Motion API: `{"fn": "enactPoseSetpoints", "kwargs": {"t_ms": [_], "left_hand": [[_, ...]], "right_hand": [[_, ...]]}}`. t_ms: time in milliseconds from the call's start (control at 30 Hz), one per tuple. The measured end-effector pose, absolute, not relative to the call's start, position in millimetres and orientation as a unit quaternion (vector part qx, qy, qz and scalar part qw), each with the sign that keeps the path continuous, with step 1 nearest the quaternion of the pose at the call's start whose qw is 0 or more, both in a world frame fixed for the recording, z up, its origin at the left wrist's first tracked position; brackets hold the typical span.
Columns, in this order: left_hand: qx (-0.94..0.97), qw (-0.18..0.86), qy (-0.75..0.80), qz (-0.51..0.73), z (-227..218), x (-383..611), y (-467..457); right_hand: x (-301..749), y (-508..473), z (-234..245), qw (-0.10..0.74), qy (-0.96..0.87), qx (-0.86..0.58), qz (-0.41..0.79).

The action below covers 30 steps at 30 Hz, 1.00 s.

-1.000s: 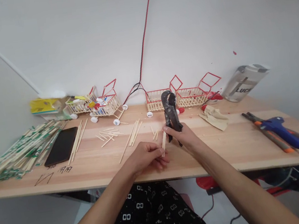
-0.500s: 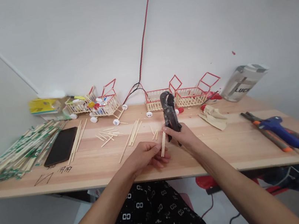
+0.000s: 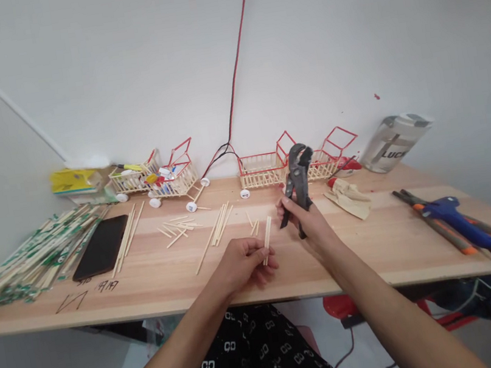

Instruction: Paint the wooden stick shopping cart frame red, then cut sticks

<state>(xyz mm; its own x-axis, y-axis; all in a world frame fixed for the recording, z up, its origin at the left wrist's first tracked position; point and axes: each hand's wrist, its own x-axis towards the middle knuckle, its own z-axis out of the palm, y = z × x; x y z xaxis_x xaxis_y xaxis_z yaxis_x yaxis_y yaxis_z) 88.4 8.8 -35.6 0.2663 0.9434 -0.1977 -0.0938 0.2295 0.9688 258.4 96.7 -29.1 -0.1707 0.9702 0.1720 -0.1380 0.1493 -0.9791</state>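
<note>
Between the thumb and fingers of my left hand point(image 3: 247, 263) are short wooden sticks point(image 3: 267, 233), held upright and slightly tilted above the table's front part. My right hand point(image 3: 308, 217) is wrapped round the handles of a black cutter-like hand tool point(image 3: 298, 176), its head pointing up. The tool and the sticks are apart. Left of my hands lies a small group of longer sticks point(image 3: 218, 225), with a few short pieces point(image 3: 254, 226) just beyond my left hand. More cut pieces point(image 3: 178, 226) are scattered farther left.
Small stick-built carts point(image 3: 176, 182) and red-rimmed baskets point(image 3: 261, 172) stand along the wall. At left lie paper-wrapped chopsticks point(image 3: 39, 258) and a phone point(image 3: 102, 247). At right are a blue glue gun point(image 3: 456, 217), orange-handled pliers point(image 3: 446, 228), crumpled brown paper point(image 3: 349, 198) and a grey-white bag point(image 3: 396, 142).
My right hand has moved right with the cutter, away from the sticks it also touched before. The sticks now stay in my left hand alone.
</note>
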Motion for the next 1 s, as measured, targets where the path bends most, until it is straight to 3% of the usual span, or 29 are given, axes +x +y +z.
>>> {"fn": "enactPoseSetpoints", "kwargs": {"t_ms": [500,700,900,1000], "left_hand": [[0.453,0.658,0.450,0.398,-29.5,86.6,6.1],[0.447,0.636,0.483,0.404,-17.9,84.5,-2.0],[0.530,0.429,0.566,0.464,-0.7,32.5,-19.7],[0.568,0.320,0.607,0.454,4.1,-3.2,-29.3]], "right_hand": [[255.4,94.4,-34.1,0.508,-0.536,-0.377,0.559],[257.9,96.0,-30.2,0.542,-0.525,-0.376,0.538],[270.4,101.8,-23.3,0.580,-0.537,-0.408,0.457],[287.0,100.7,-14.5,0.508,-0.620,-0.505,0.320]]}}
